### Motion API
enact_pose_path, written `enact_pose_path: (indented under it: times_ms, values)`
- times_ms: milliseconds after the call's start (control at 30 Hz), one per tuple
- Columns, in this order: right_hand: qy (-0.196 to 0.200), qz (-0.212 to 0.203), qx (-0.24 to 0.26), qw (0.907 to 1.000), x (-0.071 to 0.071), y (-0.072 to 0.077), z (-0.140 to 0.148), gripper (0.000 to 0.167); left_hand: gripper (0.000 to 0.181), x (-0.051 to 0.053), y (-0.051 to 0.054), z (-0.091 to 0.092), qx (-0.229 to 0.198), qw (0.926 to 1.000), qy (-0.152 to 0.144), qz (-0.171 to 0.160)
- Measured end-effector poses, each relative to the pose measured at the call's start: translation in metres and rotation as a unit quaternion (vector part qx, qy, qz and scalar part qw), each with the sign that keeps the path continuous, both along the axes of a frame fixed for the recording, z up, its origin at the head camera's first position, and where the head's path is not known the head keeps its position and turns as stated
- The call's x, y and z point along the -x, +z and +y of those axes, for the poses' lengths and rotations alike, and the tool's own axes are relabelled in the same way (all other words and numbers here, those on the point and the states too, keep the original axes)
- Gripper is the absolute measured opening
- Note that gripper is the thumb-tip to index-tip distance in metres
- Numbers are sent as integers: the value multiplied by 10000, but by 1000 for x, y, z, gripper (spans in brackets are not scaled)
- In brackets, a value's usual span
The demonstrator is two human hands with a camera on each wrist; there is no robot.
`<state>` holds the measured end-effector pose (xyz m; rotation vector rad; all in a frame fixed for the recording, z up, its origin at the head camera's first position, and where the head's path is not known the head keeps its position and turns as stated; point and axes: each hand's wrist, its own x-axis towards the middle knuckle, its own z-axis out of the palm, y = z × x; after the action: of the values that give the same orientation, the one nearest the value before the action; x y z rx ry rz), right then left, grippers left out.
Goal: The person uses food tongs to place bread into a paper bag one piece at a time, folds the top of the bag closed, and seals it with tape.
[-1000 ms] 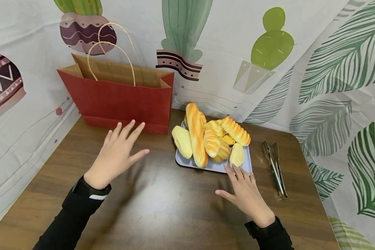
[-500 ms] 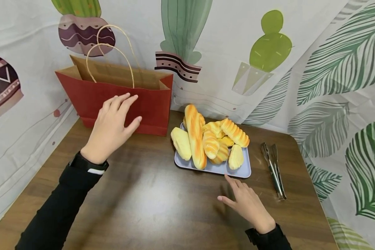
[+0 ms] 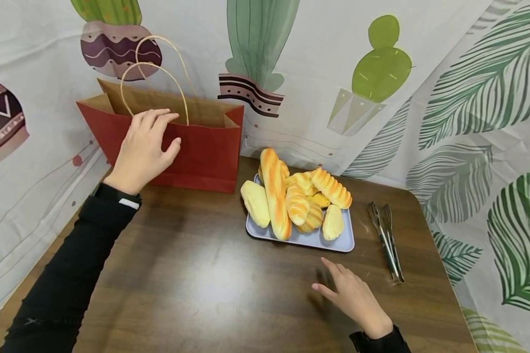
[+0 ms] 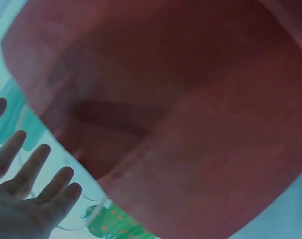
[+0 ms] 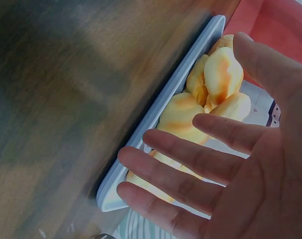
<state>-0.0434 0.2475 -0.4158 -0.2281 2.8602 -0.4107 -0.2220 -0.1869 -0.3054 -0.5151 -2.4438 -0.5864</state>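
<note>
At the table's back left stands a red paper bag [image 3: 194, 157] with brown lining and two twisted handles [image 3: 176, 83]. My left hand [image 3: 143, 149] is in front of it, fingertips level with its top rim near the front handle; whether they touch, I cannot tell. In the left wrist view the red bag [image 4: 201, 114] fills most of the frame and the fingers [image 4: 29, 169] are spread, holding nothing. My right hand [image 3: 353, 296] hovers with relaxed fingers before a pale blue tray [image 3: 300, 239] of several breads, among them a long loaf [image 3: 275, 196].
Metal tongs [image 3: 387, 242] lie right of the tray on the brown wooden table [image 3: 203, 284]. Behind hangs a white cloth [image 3: 318, 54] printed with cacti and leaves.
My left hand has moved up and forward from over the table to the bag's top rim. My right hand has drawn back slightly from the tray.
</note>
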Motion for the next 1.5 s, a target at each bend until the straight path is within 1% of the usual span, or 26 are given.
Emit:
enact_pose_path:
  times_ms: [200,300,400,467,600,800,967,1100,1300,1500]
  values:
    - [-83,-91,31,9999,-3,-2,1,65,40,21,-3,-4,483,9987,-108,-121]
    - [-113,-122,34,9999,-3,-3,1,65,36,28,-3,-3,671,9973,-19,-296]
    - [-118,-107,25,9999,-4,-4,0,65,31,32,-2,-2,807,9957,113,-439]
    - [-120,-97,13,9999,-4,-4,0,65,29,34,-1,-1,879,9948,168,-479]
    - [-137,-109,-13,9998,-5,-4,1,65,25,38,-1,-1,952,9944,226,-404]
    - [-125,-113,-17,9999,-5,-5,2,65,25,38,0,-2,998,9940,250,-381]
    - [-98,-14,-7,10000,-5,-5,2,65,27,33,-1,-6,1038,9937,231,-356]
    - [-65,80,6,9999,-6,-5,3,64,25,25,-2,-10,1022,9944,153,-229]
    - [-52,118,62,9999,-7,-4,5,64,21,5,-6,-15,1002,9949,-59,121]
    - [-52,134,66,9999,-7,-4,6,65,19,-17,-11,-15,996,9936,-275,467]
